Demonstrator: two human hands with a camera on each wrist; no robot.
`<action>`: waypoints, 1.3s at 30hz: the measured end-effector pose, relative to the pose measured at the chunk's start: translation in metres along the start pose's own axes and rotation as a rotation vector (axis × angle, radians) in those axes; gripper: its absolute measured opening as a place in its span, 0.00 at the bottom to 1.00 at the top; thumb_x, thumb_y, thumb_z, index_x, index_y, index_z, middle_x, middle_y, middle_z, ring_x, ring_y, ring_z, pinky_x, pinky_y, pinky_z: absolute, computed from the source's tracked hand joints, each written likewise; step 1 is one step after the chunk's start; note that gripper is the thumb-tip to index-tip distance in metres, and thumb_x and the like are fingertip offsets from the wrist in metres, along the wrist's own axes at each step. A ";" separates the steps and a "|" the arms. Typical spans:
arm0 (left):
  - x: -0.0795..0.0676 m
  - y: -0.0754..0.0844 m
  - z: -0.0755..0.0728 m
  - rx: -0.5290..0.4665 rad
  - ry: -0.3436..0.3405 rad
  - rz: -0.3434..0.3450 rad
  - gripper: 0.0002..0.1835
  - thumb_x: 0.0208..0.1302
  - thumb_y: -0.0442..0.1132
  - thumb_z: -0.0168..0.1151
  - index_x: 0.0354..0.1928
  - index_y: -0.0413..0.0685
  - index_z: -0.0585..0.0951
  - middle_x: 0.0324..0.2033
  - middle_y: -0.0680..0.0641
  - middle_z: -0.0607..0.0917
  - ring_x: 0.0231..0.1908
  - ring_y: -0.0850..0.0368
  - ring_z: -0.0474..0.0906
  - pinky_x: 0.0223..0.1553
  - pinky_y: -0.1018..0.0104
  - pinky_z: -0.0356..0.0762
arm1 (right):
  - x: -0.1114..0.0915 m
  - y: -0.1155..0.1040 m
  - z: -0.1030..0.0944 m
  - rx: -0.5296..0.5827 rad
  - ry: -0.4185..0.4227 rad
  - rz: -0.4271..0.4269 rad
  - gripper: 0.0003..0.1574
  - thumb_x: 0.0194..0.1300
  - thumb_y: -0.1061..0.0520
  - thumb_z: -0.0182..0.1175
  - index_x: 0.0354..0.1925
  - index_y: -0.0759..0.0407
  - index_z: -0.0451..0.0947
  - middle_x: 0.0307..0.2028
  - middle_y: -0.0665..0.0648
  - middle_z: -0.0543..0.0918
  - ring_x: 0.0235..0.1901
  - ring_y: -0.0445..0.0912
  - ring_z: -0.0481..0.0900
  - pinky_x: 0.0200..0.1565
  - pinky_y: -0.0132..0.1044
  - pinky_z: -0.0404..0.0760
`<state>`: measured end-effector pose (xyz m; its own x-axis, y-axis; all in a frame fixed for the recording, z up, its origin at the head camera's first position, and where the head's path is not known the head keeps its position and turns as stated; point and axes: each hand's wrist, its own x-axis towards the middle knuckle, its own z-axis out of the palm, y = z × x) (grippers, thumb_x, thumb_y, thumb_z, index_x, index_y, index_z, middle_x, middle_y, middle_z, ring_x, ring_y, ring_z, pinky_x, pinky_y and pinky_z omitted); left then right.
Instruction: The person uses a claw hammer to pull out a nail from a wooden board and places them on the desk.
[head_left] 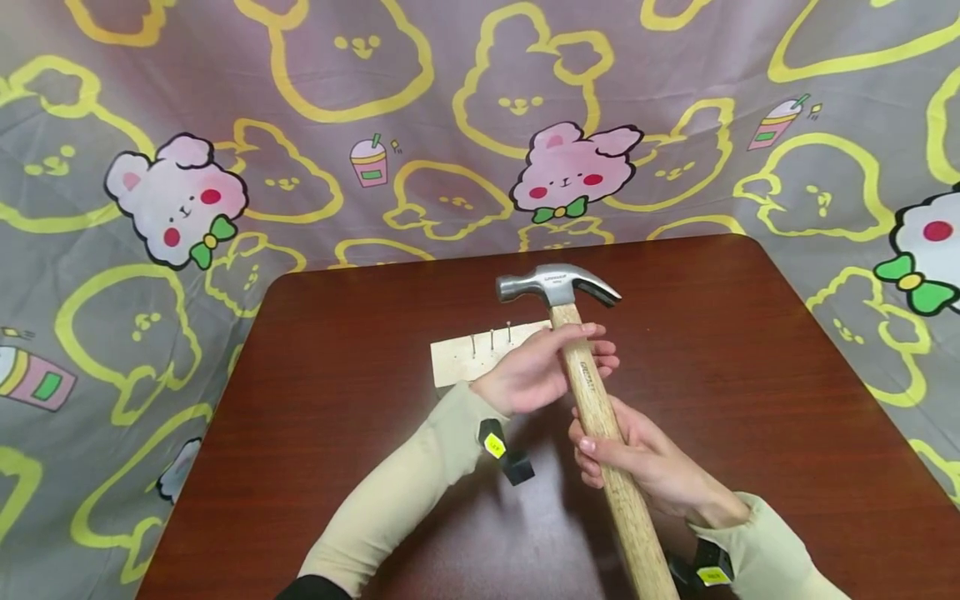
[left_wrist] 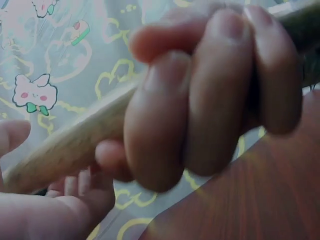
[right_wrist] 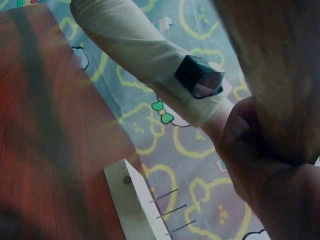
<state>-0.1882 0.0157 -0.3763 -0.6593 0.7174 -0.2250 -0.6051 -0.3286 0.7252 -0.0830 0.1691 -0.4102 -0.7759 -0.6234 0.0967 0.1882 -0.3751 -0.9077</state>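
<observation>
A claw hammer (head_left: 557,285) is held above the table, its steel head pointing away and its wooden handle running down towards me. My left hand (head_left: 536,371) holds the handle just below the head, thumb across the front and fingers behind. Lower down, my right hand (head_left: 637,454) grips the handle; its curled fingers (left_wrist: 215,100) fill the left wrist view. Behind my left hand lies a pale wooden block (head_left: 450,362), partly hidden by that hand. Three thin nails (right_wrist: 171,211) stand in the block, apart from the hammer.
The dark red-brown wooden table (head_left: 750,375) has rounded far corners. A patterned cloth (head_left: 435,75) hangs behind it and at both sides. A black wrist camera (head_left: 517,467) juts from the left sleeve, close to the right hand.
</observation>
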 end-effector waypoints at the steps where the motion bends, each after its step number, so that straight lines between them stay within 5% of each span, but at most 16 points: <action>1: 0.000 -0.001 0.001 -0.003 0.010 -0.001 0.07 0.72 0.38 0.46 0.39 0.47 0.74 0.33 0.48 0.78 0.37 0.57 0.79 0.53 0.65 0.77 | 0.000 0.001 0.001 0.000 -0.001 0.006 0.14 0.71 0.71 0.42 0.52 0.62 0.59 0.38 0.49 0.71 0.31 0.38 0.73 0.34 0.29 0.75; 6: 0.002 -0.005 0.004 0.000 0.068 -0.007 0.10 0.68 0.36 0.46 0.27 0.47 0.72 0.22 0.53 0.70 0.27 0.59 0.72 0.36 0.71 0.75 | 0.002 0.006 0.003 0.015 -0.019 0.006 0.13 0.71 0.72 0.43 0.51 0.63 0.59 0.38 0.50 0.71 0.30 0.38 0.73 0.34 0.29 0.75; 14: 0.004 -0.006 -0.001 -0.064 0.055 -0.063 0.11 0.64 0.35 0.42 0.23 0.48 0.66 0.20 0.54 0.65 0.24 0.62 0.66 0.40 0.71 0.78 | 0.004 0.011 0.001 -0.005 -0.020 0.007 0.12 0.72 0.70 0.43 0.51 0.64 0.58 0.38 0.49 0.72 0.30 0.38 0.73 0.34 0.29 0.75; 21: 0.004 -0.010 -0.002 -0.097 0.053 -0.029 0.11 0.62 0.33 0.42 0.21 0.50 0.63 0.17 0.56 0.61 0.17 0.65 0.60 0.27 0.75 0.66 | 0.006 0.017 0.000 -0.030 -0.007 0.029 0.12 0.72 0.68 0.45 0.51 0.64 0.58 0.37 0.49 0.73 0.29 0.39 0.74 0.33 0.30 0.75; 27: 0.006 -0.017 -0.006 -0.136 0.108 0.016 0.14 0.59 0.31 0.41 0.17 0.52 0.62 0.15 0.57 0.61 0.14 0.68 0.59 0.24 0.77 0.64 | 0.010 0.025 -0.004 -0.171 -0.031 -0.016 0.12 0.72 0.67 0.45 0.52 0.67 0.59 0.36 0.51 0.74 0.31 0.39 0.76 0.33 0.33 0.80; 34: 0.007 -0.017 -0.015 -0.176 0.174 0.080 0.13 0.54 0.30 0.40 0.16 0.53 0.60 0.12 0.59 0.60 0.12 0.69 0.58 0.20 0.79 0.62 | 0.010 0.024 -0.007 -0.570 0.163 0.005 0.21 0.69 0.62 0.55 0.56 0.68 0.61 0.39 0.59 0.76 0.34 0.40 0.79 0.35 0.36 0.82; 39: 0.004 -0.007 -0.024 -0.221 0.271 0.173 0.13 0.52 0.31 0.40 0.14 0.53 0.60 0.11 0.59 0.60 0.11 0.69 0.57 0.18 0.79 0.60 | 0.001 -0.003 -0.010 -0.762 0.427 -0.183 0.30 0.62 0.69 0.61 0.60 0.64 0.63 0.50 0.56 0.73 0.44 0.40 0.78 0.44 0.29 0.80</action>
<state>-0.1973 0.0062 -0.3984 -0.8364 0.4607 -0.2969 -0.5363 -0.5762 0.6168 -0.0904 0.1761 -0.4117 -0.9413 -0.2328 0.2445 -0.2940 0.2094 -0.9326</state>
